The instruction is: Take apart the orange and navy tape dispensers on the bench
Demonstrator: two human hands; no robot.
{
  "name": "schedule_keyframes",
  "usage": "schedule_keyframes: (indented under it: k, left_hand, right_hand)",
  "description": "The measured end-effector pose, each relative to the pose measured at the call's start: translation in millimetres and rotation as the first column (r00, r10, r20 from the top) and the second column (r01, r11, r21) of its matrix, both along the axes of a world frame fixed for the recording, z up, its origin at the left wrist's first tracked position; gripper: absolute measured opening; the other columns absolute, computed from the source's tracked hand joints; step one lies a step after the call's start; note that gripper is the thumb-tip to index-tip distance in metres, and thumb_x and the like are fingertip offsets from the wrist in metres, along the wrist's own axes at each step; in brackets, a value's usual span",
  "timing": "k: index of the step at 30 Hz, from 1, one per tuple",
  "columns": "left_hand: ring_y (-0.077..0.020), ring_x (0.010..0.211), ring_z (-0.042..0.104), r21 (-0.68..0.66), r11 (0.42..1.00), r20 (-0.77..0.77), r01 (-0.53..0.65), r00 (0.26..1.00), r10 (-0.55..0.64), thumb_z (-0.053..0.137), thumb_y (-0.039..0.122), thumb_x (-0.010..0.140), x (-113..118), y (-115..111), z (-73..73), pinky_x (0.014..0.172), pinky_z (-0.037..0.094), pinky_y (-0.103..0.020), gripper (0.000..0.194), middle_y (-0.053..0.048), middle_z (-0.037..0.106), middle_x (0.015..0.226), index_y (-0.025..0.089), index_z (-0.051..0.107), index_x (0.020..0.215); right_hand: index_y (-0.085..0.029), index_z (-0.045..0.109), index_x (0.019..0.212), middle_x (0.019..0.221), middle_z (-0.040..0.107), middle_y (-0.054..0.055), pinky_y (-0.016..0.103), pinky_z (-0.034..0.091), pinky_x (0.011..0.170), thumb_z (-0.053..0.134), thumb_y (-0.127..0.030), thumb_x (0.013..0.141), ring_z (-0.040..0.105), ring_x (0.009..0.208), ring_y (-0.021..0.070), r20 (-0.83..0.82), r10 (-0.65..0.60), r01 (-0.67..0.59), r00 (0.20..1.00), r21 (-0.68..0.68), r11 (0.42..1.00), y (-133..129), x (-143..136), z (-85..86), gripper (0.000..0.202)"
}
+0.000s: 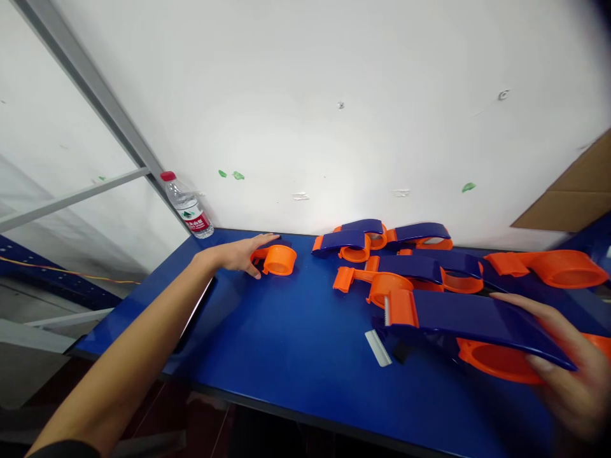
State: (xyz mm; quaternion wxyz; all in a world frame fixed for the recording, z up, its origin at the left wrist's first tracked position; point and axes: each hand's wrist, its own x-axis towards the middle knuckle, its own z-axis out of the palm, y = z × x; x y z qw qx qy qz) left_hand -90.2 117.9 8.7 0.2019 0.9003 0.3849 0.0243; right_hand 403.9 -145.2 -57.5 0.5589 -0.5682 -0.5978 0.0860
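Observation:
My right hand grips the rear of a tape dispenser with a dark blue cover and orange body, tilted above the table, its toothed end pointing left. My left hand reaches to the back of the table, fingers spread beside a smaller orange-and-blue tape dispenser. Its fingertips are at that dispenser's left end; whether they press on it I cannot tell. Under and behind the held dispenser lie several more, among them a blue-covered one and an uncovered orange part.
A blue table stands against a white wall. A water bottle with a red cap is at the back left corner. A dark flat device lies beneath my left forearm. A pale toothed strip lies in front. Cardboard leans at right.

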Motion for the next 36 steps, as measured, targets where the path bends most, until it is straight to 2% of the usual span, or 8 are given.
schedule_keyframes:
  k: [4,10,17,23,25,27,30,36]
  left_hand:
    - [-0.0350,0.152,0.030,0.013,1.000,0.012,0.007,1.000,-0.007,0.080,0.052,0.075,13,-29,4.7,0.123,0.027,-0.050,0.104,-0.012,0.028,0.168,0.029,0.026,0.160]
    - [-0.0284,0.135,0.053,0.119,0.993,0.143,0.009,0.989,-0.026,0.064,0.049,0.093,27,-34,-7.9,0.114,0.040,-0.042,0.062,-0.012,0.054,0.151,0.025,0.049,0.148]
    - [-0.0307,0.138,0.050,0.144,0.989,0.202,-0.045,0.979,0.016,0.070,0.050,0.087,18,-25,-15.1,0.117,0.038,-0.045,0.072,-0.013,0.053,0.151,0.024,0.047,0.150]
    - [-0.0334,0.143,0.044,0.234,0.947,0.505,-0.221,0.860,0.076,0.078,0.052,0.080,49,-70,-0.4,0.123,0.030,-0.051,0.073,-0.014,0.047,0.153,0.024,0.053,0.143]
    - [-0.0301,0.140,0.047,0.136,0.976,0.681,-0.169,0.731,0.032,0.072,0.046,0.088,74,-92,3.6,0.121,0.035,-0.050,0.056,-0.012,0.051,0.148,0.027,0.057,0.138]
    - [-0.0297,0.142,0.046,-0.101,0.989,0.743,0.109,0.669,0.002,0.072,0.042,0.088,99,-110,5.7,0.115,0.043,-0.048,0.059,-0.011,0.045,0.153,0.030,0.052,0.142]
    - [-0.0321,0.141,0.048,-0.369,0.846,0.735,0.384,0.678,0.012,0.086,0.032,0.075,125,-124,4.1,0.113,0.045,-0.049,0.082,-0.010,0.044,0.156,0.031,0.046,0.146]
    - [-0.0301,0.113,0.066,-0.448,0.841,0.780,0.303,0.592,0.202,0.087,0.029,0.073,125,-121,-14.5,0.099,0.054,-0.048,0.068,-0.010,0.068,0.123,0.022,0.055,0.133]
  right_hand:
    - [-0.030,0.072,0.120,0.115,0.073,0.011,0.052,0.055,0.082,0.065,-0.060,0.080,0.069,0.102,0.0428,0.027,0.004,-0.004,1.000,0.000,1.000,0,0,0.3,0.050]
    - [-0.030,0.071,0.122,0.117,0.072,0.011,0.052,0.053,0.085,0.065,-0.057,0.082,0.067,0.104,0.0413,0.024,0.041,-0.041,0.999,0.011,0.999,2,-5,-0.9,0.049]
    - [-0.030,0.069,0.125,0.118,0.070,0.009,0.047,0.053,0.083,0.062,-0.059,0.086,0.067,0.104,0.0385,0.050,0.100,-0.101,0.994,0.026,0.995,3,-18,1.1,0.050]
    - [-0.033,0.066,0.129,0.119,0.071,0.007,0.040,0.058,0.075,0.063,-0.057,0.087,0.071,0.100,0.0351,0.099,0.182,-0.181,0.978,-0.025,0.983,11,-38,10.5,0.049]
    - [-0.032,0.064,0.132,0.123,0.070,0.006,0.039,0.058,0.079,0.062,-0.056,0.089,0.070,0.104,0.0341,0.141,0.208,-0.206,0.968,-0.035,0.978,18,-47,19.8,0.049]
    - [-0.031,0.061,0.134,0.126,0.068,0.007,0.039,0.057,0.084,0.062,-0.055,0.090,0.068,0.109,0.0334,0.175,0.230,-0.226,0.957,-0.042,0.973,30,-56,31.8,0.051]
    - [-0.031,0.060,0.135,0.130,0.066,0.007,0.040,0.055,0.093,0.061,-0.053,0.091,0.065,0.117,0.0323,0.205,0.262,-0.259,0.943,-0.039,0.965,51,-70,48.4,0.049]
    - [-0.034,0.048,0.146,0.140,0.060,0.006,0.041,0.055,0.099,0.060,-0.047,0.095,0.061,0.126,0.0295,0.232,0.383,-0.346,0.894,-0.187,0.920,70,-85,53.2,0.054]
